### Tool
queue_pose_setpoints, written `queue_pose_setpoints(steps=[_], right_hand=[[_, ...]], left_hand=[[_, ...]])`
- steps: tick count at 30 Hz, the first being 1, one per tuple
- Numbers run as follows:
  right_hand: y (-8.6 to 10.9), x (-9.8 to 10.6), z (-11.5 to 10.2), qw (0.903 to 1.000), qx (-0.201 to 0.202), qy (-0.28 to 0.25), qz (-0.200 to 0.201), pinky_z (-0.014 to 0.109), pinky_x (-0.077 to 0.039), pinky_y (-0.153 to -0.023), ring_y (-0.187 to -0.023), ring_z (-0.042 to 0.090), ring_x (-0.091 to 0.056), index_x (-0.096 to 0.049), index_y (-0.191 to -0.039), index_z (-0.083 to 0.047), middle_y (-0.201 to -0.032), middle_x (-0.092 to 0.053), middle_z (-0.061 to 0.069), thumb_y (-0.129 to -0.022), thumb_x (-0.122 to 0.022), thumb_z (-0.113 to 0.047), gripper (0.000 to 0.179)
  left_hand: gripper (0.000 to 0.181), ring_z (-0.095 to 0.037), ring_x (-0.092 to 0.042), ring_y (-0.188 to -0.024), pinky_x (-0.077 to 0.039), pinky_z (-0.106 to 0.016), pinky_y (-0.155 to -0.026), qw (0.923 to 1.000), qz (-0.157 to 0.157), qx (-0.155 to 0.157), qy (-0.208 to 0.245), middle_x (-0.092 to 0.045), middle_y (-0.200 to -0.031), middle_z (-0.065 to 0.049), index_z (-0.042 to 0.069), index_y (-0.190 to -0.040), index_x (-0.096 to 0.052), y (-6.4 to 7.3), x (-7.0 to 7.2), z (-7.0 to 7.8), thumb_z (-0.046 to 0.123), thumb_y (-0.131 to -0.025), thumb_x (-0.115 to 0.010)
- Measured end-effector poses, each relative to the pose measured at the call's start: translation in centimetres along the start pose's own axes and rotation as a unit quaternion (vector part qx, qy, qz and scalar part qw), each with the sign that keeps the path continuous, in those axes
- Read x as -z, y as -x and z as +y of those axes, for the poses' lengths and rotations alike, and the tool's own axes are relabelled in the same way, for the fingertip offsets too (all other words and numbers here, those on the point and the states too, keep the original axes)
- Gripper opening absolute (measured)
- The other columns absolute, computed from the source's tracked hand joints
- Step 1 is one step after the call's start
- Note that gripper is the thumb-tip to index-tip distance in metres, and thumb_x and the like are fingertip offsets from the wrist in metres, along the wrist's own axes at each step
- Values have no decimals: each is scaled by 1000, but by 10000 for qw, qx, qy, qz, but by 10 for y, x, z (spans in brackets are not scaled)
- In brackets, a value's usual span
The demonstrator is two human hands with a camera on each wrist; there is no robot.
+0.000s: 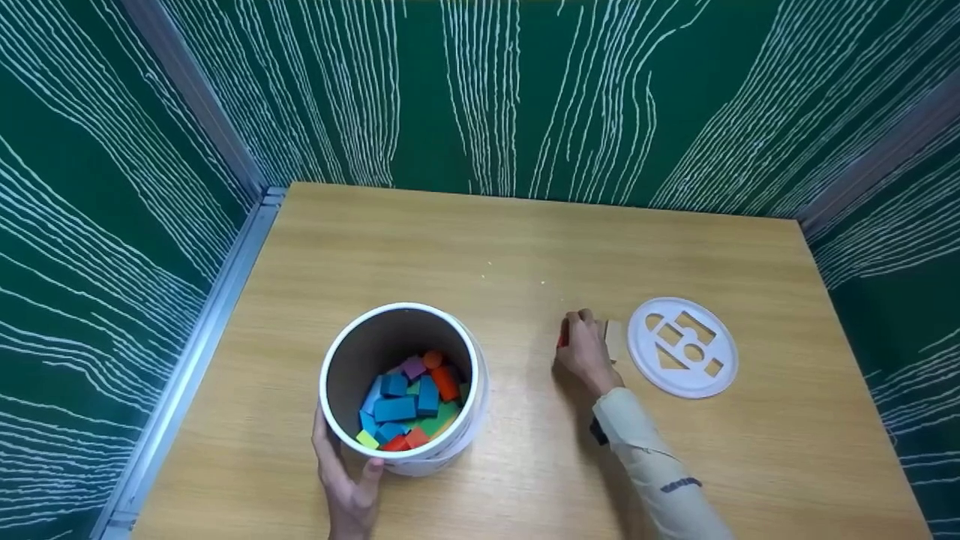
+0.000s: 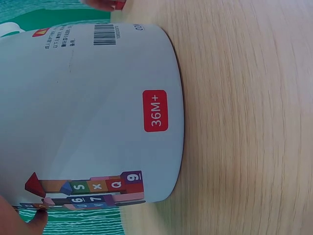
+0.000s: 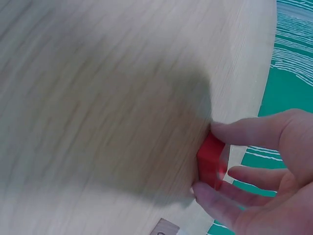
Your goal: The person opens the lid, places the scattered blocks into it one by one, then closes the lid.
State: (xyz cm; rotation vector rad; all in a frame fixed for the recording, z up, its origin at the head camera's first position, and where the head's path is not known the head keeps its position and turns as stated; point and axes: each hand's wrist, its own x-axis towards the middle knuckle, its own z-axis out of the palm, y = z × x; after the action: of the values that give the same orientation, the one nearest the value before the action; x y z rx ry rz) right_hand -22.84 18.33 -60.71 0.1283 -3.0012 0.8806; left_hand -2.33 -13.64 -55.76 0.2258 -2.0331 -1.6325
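A white round bucket (image 1: 475, 420) stands at the left of the table, with colored blocks (image 1: 395, 409) in blue, red, green, orange and purple inside. My left hand (image 1: 346, 480) holds its near left side, thumb close to the rim. The left wrist view shows the bucket wall (image 2: 98, 107) with a red "36M+" label. On the table to the right, my right hand (image 1: 586, 351) pinches a red block (image 3: 211, 159) between thumb and fingers. A light wooden block (image 1: 613, 341) lies just beside that hand. Next to it is a white lid (image 1: 646, 358) with shaped cutouts.
The wooden table (image 1: 420, 247) is bounded by green walls (image 1: 420, 90) with white wavy lines. A metal frame rail (image 1: 202, 345) runs along the left edge. Small pale specks lie near the table's middle.
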Motion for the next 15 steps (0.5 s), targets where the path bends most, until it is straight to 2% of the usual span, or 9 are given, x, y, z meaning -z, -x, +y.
queue_pose_setpoints(steps=[5, 10, 15], right_hand=[[1, 1, 0, 9997, -147, -210, 12, 52, -51, -82, -101, 44, -50, -52, -119, 15, -120, -46, 31, -69, -69, 2, 54], [3, 3, -3, 9990, -42, -368, 235, 49, -52, -80, -96, 40, -53, -54, -116, 14, -115, -47, 29, -66, -71, 0, 55], [4, 7, -8, 9985, -70, -518, 136, 47, -52, -80, -98, 38, -52, -52, -121, 12, -117, -44, 28, -65, -74, -1, 62]], left_hand=[[85, -15, -26, -134, -23, -20, -110, 10000, 7, -79, 9, -23, -154, -5, 16, -150, -18, 0, 0, -3, 14, -80, -66], [87, -16, -27, -133, -26, -19, -108, 9998, 4, -182, -27, -25, -152, -5, 15, -150, -19, 1, 0, -4, 11, -78, -67], [87, -16, -27, -133, -26, -18, -108, 9999, 5, -132, -87, -25, -152, -5, 16, -150, -19, 1, 0, -3, 10, -78, -67]])
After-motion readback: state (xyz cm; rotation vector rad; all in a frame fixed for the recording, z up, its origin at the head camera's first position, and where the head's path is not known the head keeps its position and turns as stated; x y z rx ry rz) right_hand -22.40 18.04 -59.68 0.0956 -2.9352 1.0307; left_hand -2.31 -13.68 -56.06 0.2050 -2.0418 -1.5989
